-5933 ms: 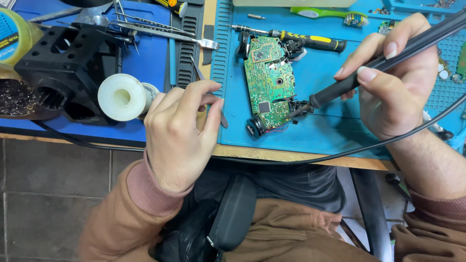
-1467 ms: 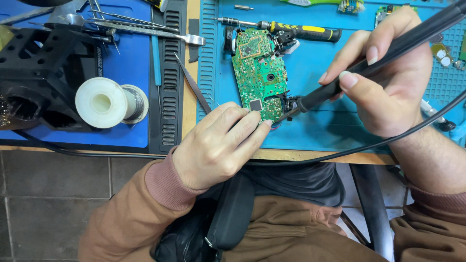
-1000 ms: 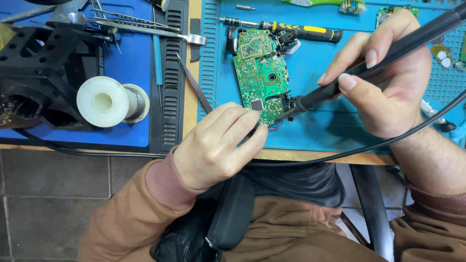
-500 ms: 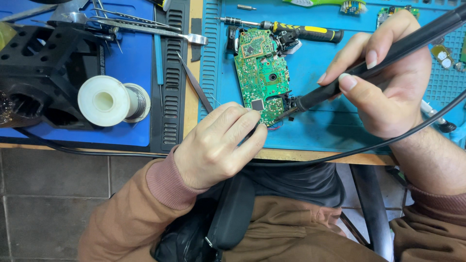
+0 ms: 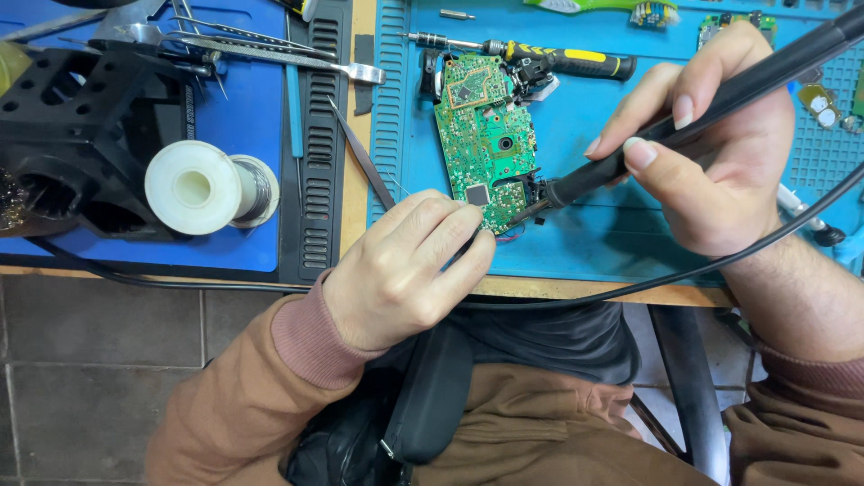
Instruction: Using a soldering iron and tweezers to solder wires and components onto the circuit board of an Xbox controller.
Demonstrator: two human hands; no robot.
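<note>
Head view: right hand grips a black soldering iron pen-style, fingers clenched round the barrel, tip down on the lower edge of the green circuit board. Board lies flat on the light-blue mat on the bench. Left hand has fingers curled, fingertips pinched together at the board's lower corner, just beside the iron tip; can't tell what they pinch. Solder spool sits well left on the dark-blue mat. Yellow-black screwdriver touches the board's top.
</note>
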